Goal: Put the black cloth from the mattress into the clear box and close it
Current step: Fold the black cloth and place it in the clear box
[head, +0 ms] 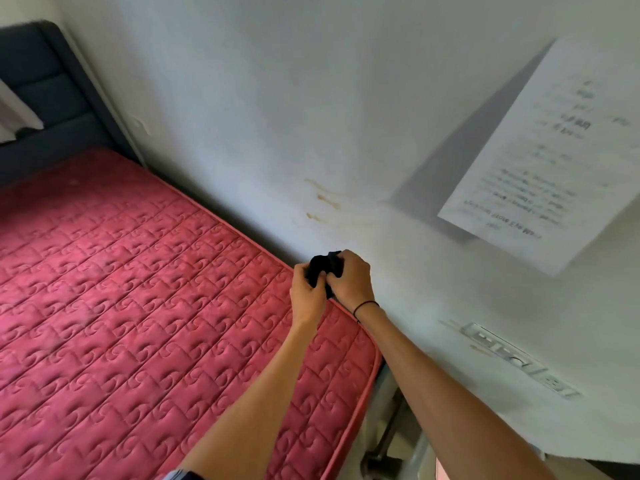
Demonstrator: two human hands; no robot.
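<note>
From the head camera, looking down over the bed: both arms reach forward and meet at the far edge of the mattress [138, 289], right where it runs along the wall [311, 98]. The left hand [306, 292] and the right hand [351, 277] are pressed close together, and the black cloth [320, 268] is bunched up between them, held above the mattress edge. The fingers of both hands are curled tight around the cloth, so only a dark wad shows between and above the knuckles. A thin black band [365, 305] circles the right wrist.

The mattress is red and quilted with a swirl pattern, bare of bedding where it shows. A dark padded headboard [45, 91] stands at the far left end, with something pale [15, 116] leaning against it. A printed sheet of paper [543, 150] hangs on the wall to the right; its text is too blurred to read. Below it a socket strip [516, 358] sits on the wall, and a few brownish stains [322, 202] mark the paint near the hands.
</note>
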